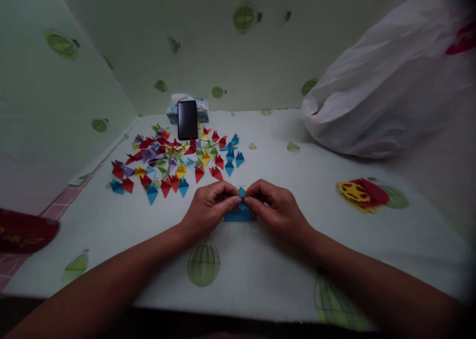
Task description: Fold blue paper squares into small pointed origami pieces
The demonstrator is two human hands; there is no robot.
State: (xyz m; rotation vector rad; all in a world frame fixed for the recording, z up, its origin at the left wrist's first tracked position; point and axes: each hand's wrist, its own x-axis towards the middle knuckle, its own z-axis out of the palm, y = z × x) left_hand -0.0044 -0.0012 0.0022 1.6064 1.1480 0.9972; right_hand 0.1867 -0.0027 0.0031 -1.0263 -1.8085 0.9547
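Near the middle of the counter (267,274), a small blue paper piece (242,192) is held between a person's two hands, just above a flat blue sheet (238,216) with a little yellow showing at its edges. Judging by the way the fingertips meet, the step in hand looks like making or pressing a small fold. The next move seems to call for light, exact pressure: one side held steady while the other lines up the edge, without bending the paper out of true.

On the left hand (208,202), the grip is drawn in to a pinch, thumb against forefinger, with the piece's left side between them. On the right hand (277,205), the grip is just as narrow and has the right side; the two thumb tips come close together over the paper. The curled fingers hide part of it, so I cannot tell exactly which fold is being worked.

Beyond the left hand lie many folded paper shapes (152,193) in red, blue, yellow, green and purple, with a phone (187,120) leaning against a tissue box (203,112) behind them.
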